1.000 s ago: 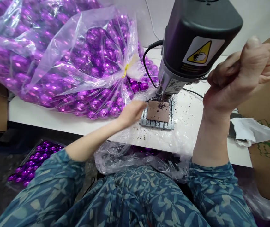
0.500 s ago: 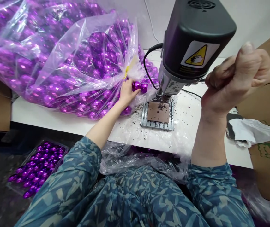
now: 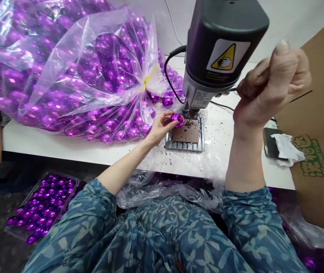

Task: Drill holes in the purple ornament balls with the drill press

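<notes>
Between the fingertips of my left hand point(image 3: 162, 127) is a shiny purple faceted ball point(image 3: 177, 120). The hand holds it over the back left of a brown plate point(image 3: 188, 133) with a small hole. This plate lies on the slotted metal base point(image 3: 183, 146) of a small bench drill press point(image 3: 221, 41), its lower end close behind the ball. My right hand point(image 3: 275, 81) is raised in a fist to the right of the black motor housing. A thin rod point(image 3: 232, 89) runs from the machine to this fist, which wraps round the feed lever; the grip itself is hidden.
A big clear bag point(image 3: 73, 76) of purple balls, tied in yellow, fills the left of the white table point(image 3: 65, 144). Loose balls point(image 3: 167, 101) lie by its neck. Dark shavings surround the base. A phone point(image 3: 270, 142) with crumpled tissue point(image 3: 288, 148) and a carton point(image 3: 321, 125) stand right. Below left is a tray point(image 3: 75, 178) of balls.
My left hand has moved from the loose balls by the bag's neck, rightward and nearer, bringing one ball over the brown plate. My right fist stays at the lever. The whole view has shifted slightly.
</notes>
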`<move>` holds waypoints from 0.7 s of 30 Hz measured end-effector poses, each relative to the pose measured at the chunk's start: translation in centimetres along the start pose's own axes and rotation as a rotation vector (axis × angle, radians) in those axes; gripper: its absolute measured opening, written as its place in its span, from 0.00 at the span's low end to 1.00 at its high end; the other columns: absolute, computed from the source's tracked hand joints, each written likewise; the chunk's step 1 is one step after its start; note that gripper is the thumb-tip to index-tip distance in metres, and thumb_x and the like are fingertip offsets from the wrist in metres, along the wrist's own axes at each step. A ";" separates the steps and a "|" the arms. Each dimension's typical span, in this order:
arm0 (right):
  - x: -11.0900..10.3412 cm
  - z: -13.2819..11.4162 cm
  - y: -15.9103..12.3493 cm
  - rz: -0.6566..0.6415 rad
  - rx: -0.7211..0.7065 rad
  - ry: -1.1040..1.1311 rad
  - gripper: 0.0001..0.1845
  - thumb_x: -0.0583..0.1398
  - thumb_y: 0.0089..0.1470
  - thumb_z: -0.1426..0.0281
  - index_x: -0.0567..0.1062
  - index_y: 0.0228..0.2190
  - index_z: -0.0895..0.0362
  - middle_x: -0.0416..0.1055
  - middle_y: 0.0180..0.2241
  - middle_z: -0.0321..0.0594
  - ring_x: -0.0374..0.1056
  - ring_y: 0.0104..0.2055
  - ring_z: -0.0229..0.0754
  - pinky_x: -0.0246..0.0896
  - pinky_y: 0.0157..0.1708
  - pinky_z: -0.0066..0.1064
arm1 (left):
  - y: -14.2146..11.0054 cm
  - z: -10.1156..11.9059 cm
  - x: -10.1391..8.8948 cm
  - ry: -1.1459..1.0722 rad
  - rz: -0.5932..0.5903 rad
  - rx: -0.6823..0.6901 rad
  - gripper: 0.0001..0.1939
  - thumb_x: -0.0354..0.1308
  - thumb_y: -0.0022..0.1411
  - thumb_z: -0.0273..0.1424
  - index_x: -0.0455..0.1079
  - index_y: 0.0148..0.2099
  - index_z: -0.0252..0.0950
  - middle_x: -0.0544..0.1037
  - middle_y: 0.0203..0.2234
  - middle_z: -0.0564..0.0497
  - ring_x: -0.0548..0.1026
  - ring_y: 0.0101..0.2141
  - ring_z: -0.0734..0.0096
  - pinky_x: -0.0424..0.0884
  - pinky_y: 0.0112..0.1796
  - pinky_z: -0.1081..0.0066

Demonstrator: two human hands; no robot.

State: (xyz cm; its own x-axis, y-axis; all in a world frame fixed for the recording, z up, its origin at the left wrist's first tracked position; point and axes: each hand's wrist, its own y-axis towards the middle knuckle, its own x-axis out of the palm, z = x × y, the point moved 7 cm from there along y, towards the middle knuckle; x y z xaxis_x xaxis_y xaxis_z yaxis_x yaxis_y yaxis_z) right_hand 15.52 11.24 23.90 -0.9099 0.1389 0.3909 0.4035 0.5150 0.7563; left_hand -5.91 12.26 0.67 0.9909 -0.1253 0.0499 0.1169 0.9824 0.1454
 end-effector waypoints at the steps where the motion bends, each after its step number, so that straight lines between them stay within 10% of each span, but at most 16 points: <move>1: 0.0 0.0 0.0 -0.006 -0.004 -0.007 0.40 0.66 0.44 0.39 0.50 0.19 0.55 0.42 0.12 0.24 0.40 0.12 0.23 0.33 0.13 0.25 | 0.0 -0.3 0.4 0.027 -0.002 0.010 0.29 0.73 0.63 0.46 0.69 0.59 0.41 0.85 0.50 0.43 0.84 0.51 0.57 0.79 0.56 0.51; 21: -0.1 0.3 -0.1 -0.014 -0.015 0.037 0.44 0.67 0.45 0.38 0.45 0.21 0.53 0.39 0.13 0.24 0.37 0.12 0.26 0.31 0.13 0.29 | -0.9 -0.6 4.4 0.303 -0.116 0.262 0.29 0.71 0.64 0.38 0.70 0.63 0.38 0.78 0.60 0.39 0.76 0.62 0.51 0.71 0.65 0.50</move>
State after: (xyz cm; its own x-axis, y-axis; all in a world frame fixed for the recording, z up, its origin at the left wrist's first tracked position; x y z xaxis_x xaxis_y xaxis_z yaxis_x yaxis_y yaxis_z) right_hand 15.53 11.47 23.64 -0.9115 0.0999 0.3990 0.3921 0.5040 0.7696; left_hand -1.64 10.90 0.12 0.9516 -0.1486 -0.2692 0.2470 0.8907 0.3815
